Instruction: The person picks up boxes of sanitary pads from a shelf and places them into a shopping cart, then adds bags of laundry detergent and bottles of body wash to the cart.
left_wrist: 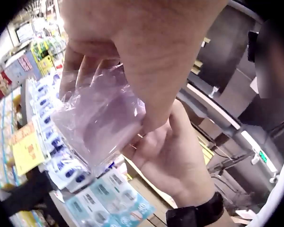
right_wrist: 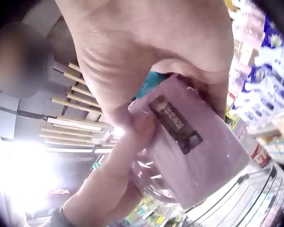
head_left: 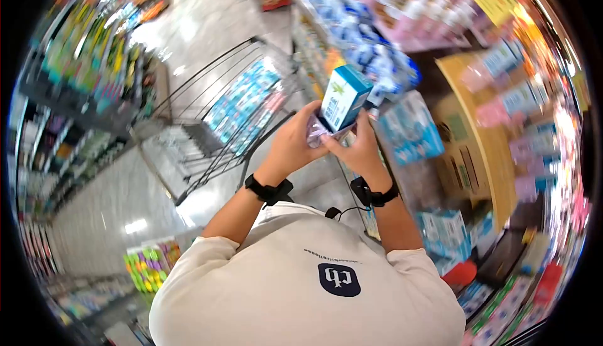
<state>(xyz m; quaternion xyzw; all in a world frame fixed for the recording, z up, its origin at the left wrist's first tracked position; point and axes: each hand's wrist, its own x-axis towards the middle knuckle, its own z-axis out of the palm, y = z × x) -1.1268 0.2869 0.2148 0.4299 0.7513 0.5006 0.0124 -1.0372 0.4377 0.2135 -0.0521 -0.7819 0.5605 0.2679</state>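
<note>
Between both hands, a teal and white box (head_left: 340,99) stands tilted against a purple pack (head_left: 316,133) in clear wrap. My left hand (head_left: 294,143) grips the pack from the left, fingers curled round its far side. From the right, my right hand (head_left: 363,151) holds the box and pack, its thumb near the left thumb. The left wrist view shows the shiny wrap of the pack (left_wrist: 102,120) under my left hand (left_wrist: 137,52). In the right wrist view the purple pack (right_wrist: 194,142) bears a dark label, with a teal corner of the box (right_wrist: 150,84) behind it, beside my right hand (right_wrist: 156,42).
A wire shopping cart (head_left: 169,167) holding blue-and-white packs (head_left: 245,104) stands ahead on the left. On the right are blue-and-white pouches (head_left: 383,60), a light-blue pack (head_left: 411,129) and a cardboard display (head_left: 493,157). Stocked shelves (head_left: 94,63) line the far left.
</note>
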